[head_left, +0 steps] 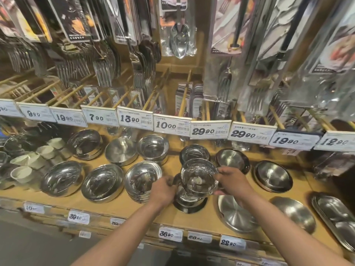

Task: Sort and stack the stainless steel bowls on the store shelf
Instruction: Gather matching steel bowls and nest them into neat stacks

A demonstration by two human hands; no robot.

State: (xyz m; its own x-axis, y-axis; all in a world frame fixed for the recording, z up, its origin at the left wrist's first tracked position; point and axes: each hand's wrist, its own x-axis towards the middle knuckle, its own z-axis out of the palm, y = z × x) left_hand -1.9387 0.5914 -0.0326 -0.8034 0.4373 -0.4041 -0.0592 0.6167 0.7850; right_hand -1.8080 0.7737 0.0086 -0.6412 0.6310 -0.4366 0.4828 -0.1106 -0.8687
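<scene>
Forearms nearest; right hand (pixel 233 182) grips bowl (pixel 199 177), bowl stacks (pixel 143 180) crowding left.

This is a shop's kitchenware aisle. Printed price tags (pixel 172 125) with barcodes line the edge of a wooden shelf (pixel 119 204) of steel bowls (pixel 101 182), and packaged cutlery (pixel 178 29) hangs on display hooks above.

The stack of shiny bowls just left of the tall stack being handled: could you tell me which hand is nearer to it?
Left. The left hand grips the tall stack on the side beside that stack of shiny bowls. The right hand holds the top bowl from the far side.
</scene>
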